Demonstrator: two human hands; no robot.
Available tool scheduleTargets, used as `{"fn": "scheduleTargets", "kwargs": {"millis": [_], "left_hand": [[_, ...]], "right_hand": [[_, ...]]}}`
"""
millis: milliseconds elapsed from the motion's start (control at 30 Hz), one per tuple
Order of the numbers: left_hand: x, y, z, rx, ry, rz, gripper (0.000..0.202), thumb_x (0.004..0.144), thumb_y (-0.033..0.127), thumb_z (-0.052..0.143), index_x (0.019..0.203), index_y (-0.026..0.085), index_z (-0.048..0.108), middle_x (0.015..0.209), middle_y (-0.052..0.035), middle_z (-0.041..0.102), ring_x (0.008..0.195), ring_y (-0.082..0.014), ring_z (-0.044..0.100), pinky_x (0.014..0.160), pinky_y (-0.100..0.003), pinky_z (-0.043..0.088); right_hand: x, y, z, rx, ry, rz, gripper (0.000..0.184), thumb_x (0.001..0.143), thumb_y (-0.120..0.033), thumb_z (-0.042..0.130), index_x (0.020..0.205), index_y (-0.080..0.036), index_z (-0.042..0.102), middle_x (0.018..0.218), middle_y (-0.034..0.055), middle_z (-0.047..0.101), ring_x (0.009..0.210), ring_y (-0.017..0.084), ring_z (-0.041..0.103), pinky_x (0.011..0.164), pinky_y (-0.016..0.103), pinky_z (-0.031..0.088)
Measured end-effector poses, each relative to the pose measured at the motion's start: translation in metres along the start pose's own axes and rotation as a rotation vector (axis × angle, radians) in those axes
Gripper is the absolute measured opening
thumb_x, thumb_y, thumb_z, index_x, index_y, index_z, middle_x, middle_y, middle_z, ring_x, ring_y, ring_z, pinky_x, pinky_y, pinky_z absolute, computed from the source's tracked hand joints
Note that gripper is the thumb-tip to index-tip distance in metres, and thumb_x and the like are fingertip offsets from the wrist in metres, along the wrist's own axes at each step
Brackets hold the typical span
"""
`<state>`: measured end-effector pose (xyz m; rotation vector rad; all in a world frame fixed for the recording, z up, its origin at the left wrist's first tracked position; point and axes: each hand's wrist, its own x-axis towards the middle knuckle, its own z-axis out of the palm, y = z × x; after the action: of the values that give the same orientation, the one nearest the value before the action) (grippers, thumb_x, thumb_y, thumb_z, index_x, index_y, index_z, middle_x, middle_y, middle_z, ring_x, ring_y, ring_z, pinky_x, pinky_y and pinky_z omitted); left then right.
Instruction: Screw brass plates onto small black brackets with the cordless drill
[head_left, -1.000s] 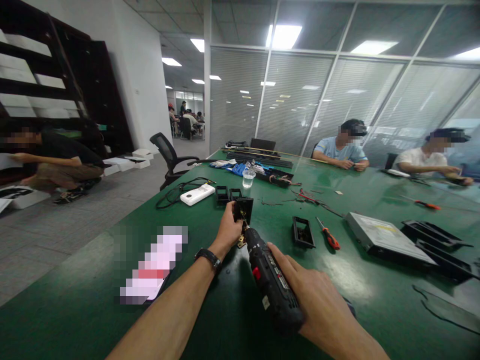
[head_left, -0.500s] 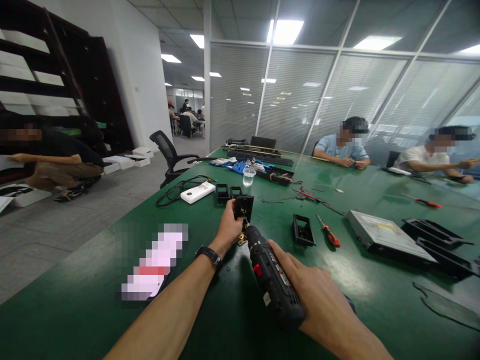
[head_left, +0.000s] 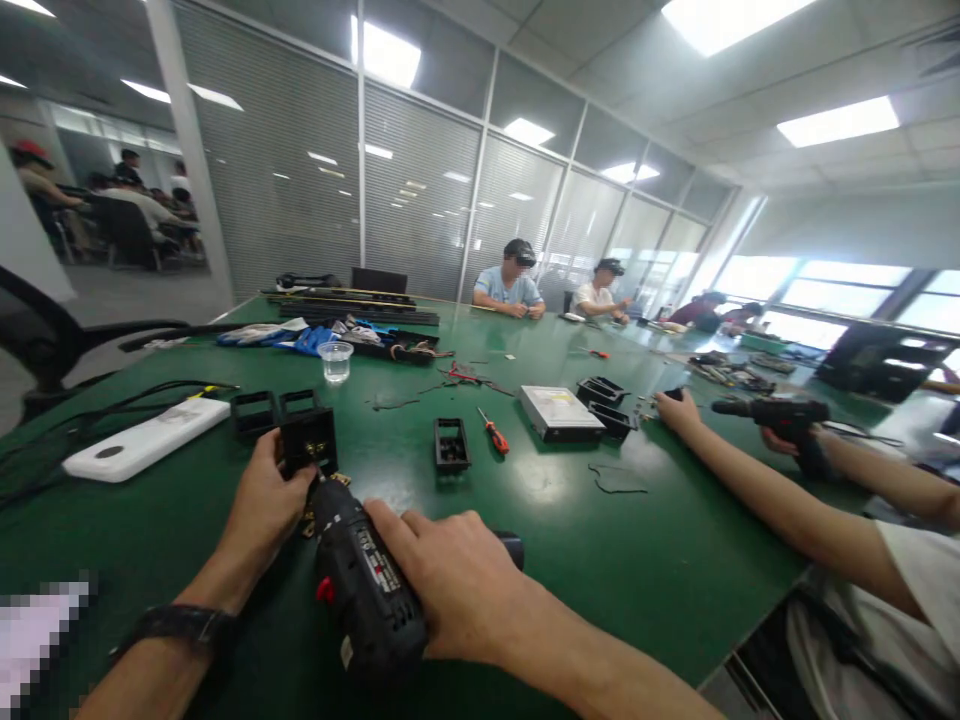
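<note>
My left hand (head_left: pixel 266 495) is closed on a small black plastic housing (head_left: pixel 309 440), its open side facing me and brassy bits showing inside. In my right hand (head_left: pixel 457 580) is a black cordless drill (head_left: pixel 367 580) with a red switch, its chuck end pointing into the housing. Whether the bit touches a screw is too small to tell. Brass-coloured pieces (head_left: pixel 339 479) lie close to the drill's tip. Just behind the housing stand more black frames (head_left: pixel 255 412).
A white power bank (head_left: pixel 146 438) with cables lies left, a plastic cup (head_left: pixel 336 362) behind. Rightward are a black frame (head_left: pixel 451 446), a screwdriver (head_left: pixel 493 432) and a silver disc drive (head_left: pixel 560 412). At the right edge a co-worker's arm (head_left: pixel 772 480) reaches in, another drill (head_left: pixel 772 412) beside it.
My view has swung to the right, bringing the neighbouring co-worker's arms and drill into sight. Both my hands keep their hold, the drill still pointing at the housing.
</note>
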<state>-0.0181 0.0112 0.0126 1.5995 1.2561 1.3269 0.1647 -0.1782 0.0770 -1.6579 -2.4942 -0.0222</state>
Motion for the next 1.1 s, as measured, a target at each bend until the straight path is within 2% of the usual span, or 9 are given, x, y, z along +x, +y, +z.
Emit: {"fn": "scheduleTargets", "kwargs": {"millis": [133,233,367,633,800,1100], "left_hand": [[-0.004,0.009,-0.003,0.051,-0.024,-0.06,0.065,0.08,0.018,0.066,0.142,0.015,0.049,0.138,-0.0162,0.064,0.121,-0.0297,0.066,0.107,-0.046,0.051],[-0.003,0.008,-0.003,0.063,-0.027,-0.083,0.066,0.08,0.019,0.066,0.144,0.015,0.048,0.137,-0.0162,0.064,0.119,-0.0302,0.067,0.105,-0.046,0.052],[-0.001,0.004,-0.003,0.052,-0.033,-0.087,0.067,0.079,0.019,0.067,0.143,0.017,0.048,0.138,-0.0162,0.063,0.122,-0.0306,0.065,0.108,-0.047,0.05],[-0.001,0.003,-0.001,0.024,-0.02,-0.072,0.063,0.078,0.019,0.067,0.139,0.018,0.05,0.139,-0.015,0.063,0.123,-0.0313,0.064,0.108,-0.05,0.049],[0.0,-0.002,-0.001,0.007,-0.027,-0.04,0.063,0.078,0.019,0.068,0.138,0.019,0.05,0.139,-0.0143,0.063,0.122,-0.0322,0.064,0.108,-0.053,0.049],[-0.002,0.005,0.0,0.019,-0.021,-0.049,0.062,0.08,0.015,0.067,0.139,0.015,0.049,0.136,-0.0155,0.064,0.123,-0.03,0.064,0.11,-0.049,0.048]], "right_hand": [[0.001,0.0,0.0,0.012,0.016,-0.003,0.115,0.07,-0.054,0.077,0.161,-0.018,0.015,0.115,0.0111,0.073,0.079,0.031,0.073,0.056,0.039,0.055],[0.0,0.001,-0.001,-0.001,0.014,-0.003,0.117,0.068,-0.055,0.08,0.16,-0.018,0.016,0.113,0.0114,0.073,0.077,0.03,0.073,0.056,0.038,0.056],[0.001,0.001,-0.002,0.003,0.01,-0.008,0.111,0.07,-0.054,0.078,0.158,-0.018,0.021,0.11,0.0096,0.074,0.075,0.029,0.072,0.055,0.037,0.055],[0.002,0.0,-0.001,-0.006,0.01,-0.009,0.116,0.068,-0.055,0.079,0.159,-0.017,0.018,0.111,0.0116,0.072,0.075,0.032,0.072,0.052,0.04,0.055],[0.0,0.001,-0.002,0.018,0.033,-0.012,0.11,0.07,-0.055,0.077,0.157,-0.019,0.023,0.109,0.0083,0.074,0.076,0.031,0.073,0.051,0.038,0.054],[0.0,0.0,-0.003,0.014,-0.001,-0.003,0.111,0.071,-0.05,0.076,0.16,-0.019,0.016,0.114,0.0106,0.073,0.077,0.029,0.072,0.058,0.038,0.054]]}}
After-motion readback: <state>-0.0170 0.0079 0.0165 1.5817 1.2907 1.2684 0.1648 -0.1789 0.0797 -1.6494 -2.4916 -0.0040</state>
